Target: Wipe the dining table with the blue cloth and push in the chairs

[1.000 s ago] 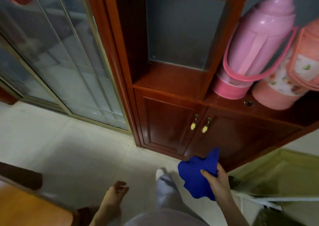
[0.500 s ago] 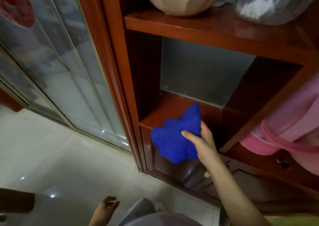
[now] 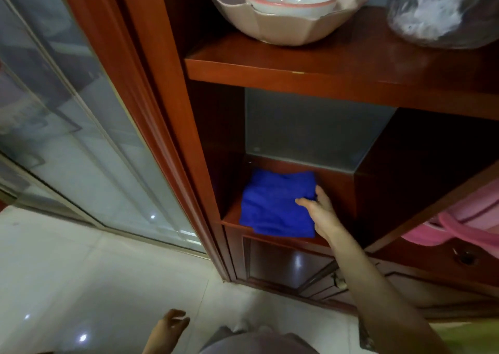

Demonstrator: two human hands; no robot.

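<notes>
The blue cloth (image 3: pixel 275 205) lies spread on the lower open shelf (image 3: pixel 334 189) of a red-brown wooden cabinet. My right hand (image 3: pixel 320 210) reaches into that shelf and pinches the cloth's right edge, thumb on top and fingers behind the corner. My left hand (image 3: pixel 167 329) hangs low by my side with loosely curled fingers and holds nothing. Neither the dining table nor the chairs are in view.
Stacked bowls (image 3: pixel 289 8) and a clear plastic bag (image 3: pixel 442 10) sit on the upper shelf (image 3: pixel 297 72). A pink thermos (image 3: pixel 464 226) stands at the right. Cabinet doors (image 3: pixel 286 264) are below, a glass sliding door (image 3: pixel 67 126) is to the left, and pale floor tiles (image 3: pixel 81 272) are underfoot.
My right hand lifted the blue cloth from knee height up into the cabinet, and the cloth now rests on the lower shelf. My view tilted upward; the left hand stayed low.
</notes>
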